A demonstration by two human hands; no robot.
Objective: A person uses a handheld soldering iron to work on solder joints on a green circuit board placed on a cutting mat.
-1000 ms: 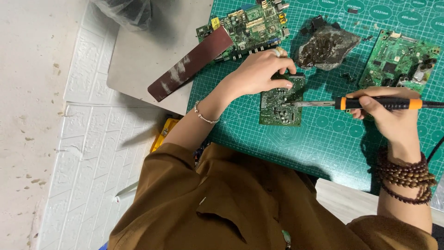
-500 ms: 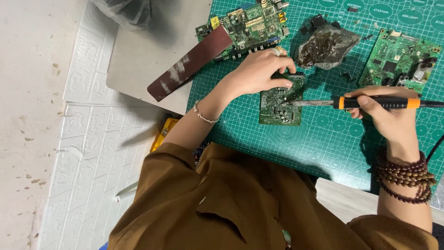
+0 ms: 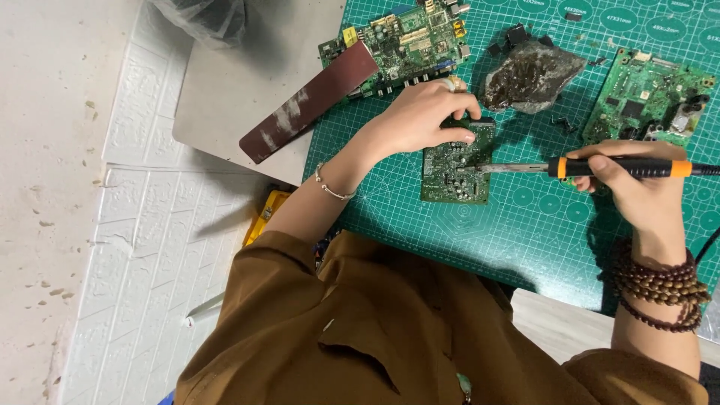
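- Left hand (image 3: 424, 120): fingers curled down over the top edge of a small green circuit board (image 3: 456, 171), pressing it flat; a thin bracelet sits at the wrist.
- Small green circuit board: lies on the green cutting mat (image 3: 525, 240) that covers the worktop, in front of the person and between the 2 hands.
- Right hand (image 3: 626, 180): closed around the black-and-orange handle of a soldering iron (image 3: 592, 167), held level; dark beads wrap the wrist.
- Soldering iron: its metal tip reaches the board's right half; whether it touches the surface cannot be told from this view.
- Behind the board: a larger circuit board (image 3: 409, 41) with a dark red strip (image 3: 307, 101) laid partly over it, a crumpled dark foil lump (image 3: 529, 75), and a 3rd board (image 3: 645, 94) at the right.
- Left of the mat: a grey sheet (image 3: 240, 82).
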